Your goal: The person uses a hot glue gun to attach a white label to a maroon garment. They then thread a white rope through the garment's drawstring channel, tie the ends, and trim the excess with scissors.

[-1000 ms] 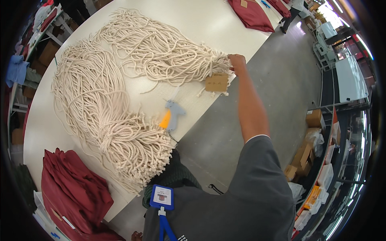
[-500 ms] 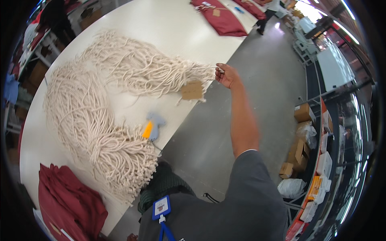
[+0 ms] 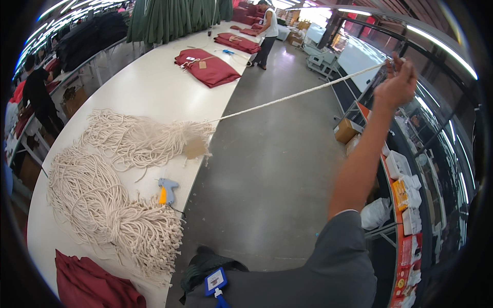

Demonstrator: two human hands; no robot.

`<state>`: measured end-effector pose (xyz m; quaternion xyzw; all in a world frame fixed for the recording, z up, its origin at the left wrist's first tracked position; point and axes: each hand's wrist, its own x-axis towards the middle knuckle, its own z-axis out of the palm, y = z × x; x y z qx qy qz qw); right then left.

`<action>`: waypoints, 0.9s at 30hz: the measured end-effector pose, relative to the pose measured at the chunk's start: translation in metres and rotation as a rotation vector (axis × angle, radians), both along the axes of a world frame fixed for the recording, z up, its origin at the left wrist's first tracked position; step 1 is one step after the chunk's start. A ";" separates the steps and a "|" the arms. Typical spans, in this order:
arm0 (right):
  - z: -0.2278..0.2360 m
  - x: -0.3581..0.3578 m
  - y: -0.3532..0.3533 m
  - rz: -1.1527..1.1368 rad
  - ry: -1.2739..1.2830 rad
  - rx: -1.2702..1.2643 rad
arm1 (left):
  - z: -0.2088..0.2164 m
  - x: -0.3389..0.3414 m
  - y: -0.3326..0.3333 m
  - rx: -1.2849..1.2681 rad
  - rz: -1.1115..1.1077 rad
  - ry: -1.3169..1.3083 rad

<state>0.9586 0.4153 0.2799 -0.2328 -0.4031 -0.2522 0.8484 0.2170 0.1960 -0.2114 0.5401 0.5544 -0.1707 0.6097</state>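
Overhead, so to speak, everything lay in relation to the long white table (image 3: 154, 97), which ran from the near edge of the view away toward the far end of the hall. On its near part sat the big heap of cream cords (image 3: 102, 200), spread in two lobes, one closer to the person and one further along the tabletop. Past the heap, further up the table, lay a folded dark red garment (image 3: 208, 69), and a second red pile (image 3: 92, 282) sat at the table's nearest corner. Beside the table's far end stood another person (image 3: 267, 31) on the grey floor. Out over the floor, well apart from the table's edge, the right hand (image 3: 395, 84) was raised high with its fingers closed around the end of a single cord (image 3: 298, 95), which stretched taut from the hand back down to the heap. At the table's edge, between the two lobes, lay a small blue and orange tagging gun (image 3: 167, 191). The left hand was not in view.
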 end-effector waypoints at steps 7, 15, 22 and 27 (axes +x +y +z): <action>0.040 -0.115 -0.182 -0.296 -0.251 0.006 | 0.176 0.109 0.101 0.876 0.007 -0.601; 0.061 -0.215 -0.347 -0.340 -0.575 -0.515 | 0.304 0.201 0.034 0.997 -0.228 -1.177; -0.055 -0.291 -0.374 0.199 -0.712 -1.271 | 0.331 0.262 -0.050 0.923 0.104 -1.528; -0.173 -0.307 -0.373 0.791 -0.255 -1.328 | 0.279 0.262 -0.107 0.413 0.292 -1.204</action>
